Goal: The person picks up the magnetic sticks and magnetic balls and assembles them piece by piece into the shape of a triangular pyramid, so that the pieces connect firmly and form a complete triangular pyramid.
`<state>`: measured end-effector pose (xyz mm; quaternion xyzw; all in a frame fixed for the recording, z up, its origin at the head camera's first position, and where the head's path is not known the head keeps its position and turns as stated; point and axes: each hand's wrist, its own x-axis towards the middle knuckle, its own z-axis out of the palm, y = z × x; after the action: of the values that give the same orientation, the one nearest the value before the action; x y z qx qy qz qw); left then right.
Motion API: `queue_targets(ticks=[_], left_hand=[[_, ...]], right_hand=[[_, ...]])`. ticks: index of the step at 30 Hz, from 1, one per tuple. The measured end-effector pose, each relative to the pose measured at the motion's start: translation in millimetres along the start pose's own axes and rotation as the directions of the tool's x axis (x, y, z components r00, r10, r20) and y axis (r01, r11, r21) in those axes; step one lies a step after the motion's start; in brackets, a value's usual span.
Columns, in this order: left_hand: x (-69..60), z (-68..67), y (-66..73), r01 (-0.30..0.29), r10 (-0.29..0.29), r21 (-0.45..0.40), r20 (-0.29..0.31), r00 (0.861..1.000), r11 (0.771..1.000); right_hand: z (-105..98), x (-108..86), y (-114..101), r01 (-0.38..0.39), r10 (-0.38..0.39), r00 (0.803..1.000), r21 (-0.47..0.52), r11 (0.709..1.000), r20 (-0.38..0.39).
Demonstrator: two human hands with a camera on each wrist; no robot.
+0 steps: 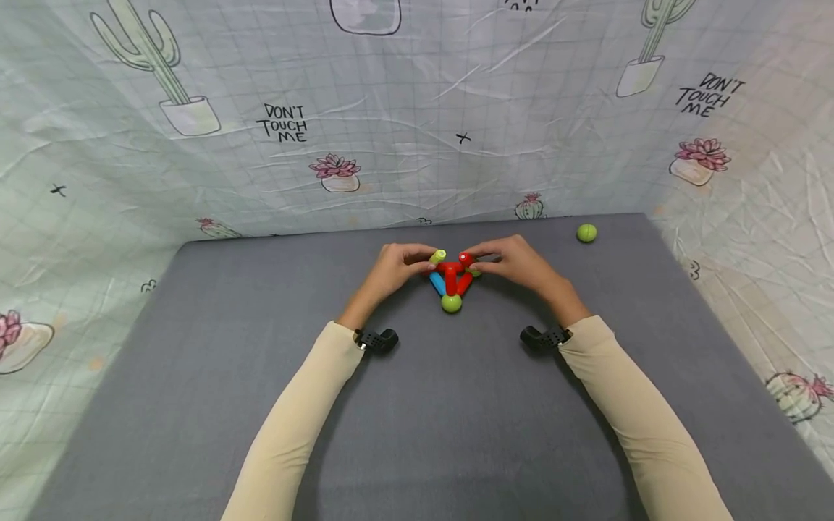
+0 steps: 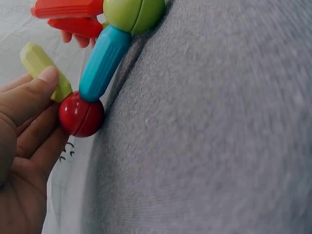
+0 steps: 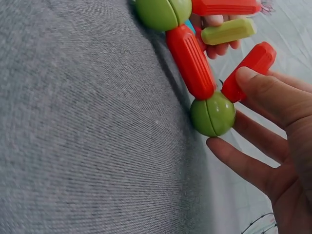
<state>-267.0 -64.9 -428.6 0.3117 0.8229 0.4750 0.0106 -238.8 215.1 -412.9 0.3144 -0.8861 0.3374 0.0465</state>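
A small build of rods and balls stands on the grey table, its front green ball [image 1: 452, 303] nearest me. From this ball a blue rod [image 2: 103, 63] runs to a red ball [image 2: 80, 114], and a red side rod [image 3: 191, 62] to another green ball [image 3: 213, 114]. One more red rod [image 1: 451, 281] slants up from the front ball. My left hand [image 1: 395, 266] pinches the yellow-green rod [image 2: 36, 58] rising from the red ball. Thumb and fingers of my right hand [image 1: 517, 266] hold a red rod [image 3: 262, 57] on the right-hand green ball.
Alone near the far right corner of the grey table [image 1: 417, 405] lies a loose green ball [image 1: 587, 233]. Behind the table hangs a printed cloth [image 1: 404, 94] with cactus drawings. Black wrist cameras are strapped to both wrists.
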Motion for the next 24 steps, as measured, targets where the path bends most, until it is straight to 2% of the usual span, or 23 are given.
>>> queue_targets(ticks=[7, 11, 17, 20, 24], left_hand=[[-2.0, -4.0, -0.9, -0.061, 0.060, 0.015, 0.038, 0.997, 0.998], [-2.8, -4.7, -0.2, -0.074, 0.073, 0.012, 0.063, 0.995, 0.997], [-5.7, -5.3, 6.1, -0.021, 0.020, 0.011, 0.129, 0.991, 1.000], [-6.5, -5.1, 13.7, 0.007, -0.015, 0.051, 0.161, 0.987, 0.999], [-4.3, -3.4, 20.0, 0.017, -0.035, 0.107, 0.166, 0.985, 0.994]], right_hand=[[1, 1.1, -4, 0.011, -0.010, 1.000, -0.040, 0.999, 0.018], [2, 1.3, -4, 0.013, -0.012, 1.000, -0.040, 0.999, 0.014], [2, 1.5, -3, -0.006, 0.007, 1.000, -0.035, 0.999, 0.026], [2, 0.7, -1, -0.017, 0.019, 0.999, -0.043, 0.999, 0.031], [2, -0.1, 2, -0.031, 0.032, 0.999, -0.048, 0.998, 0.029]])
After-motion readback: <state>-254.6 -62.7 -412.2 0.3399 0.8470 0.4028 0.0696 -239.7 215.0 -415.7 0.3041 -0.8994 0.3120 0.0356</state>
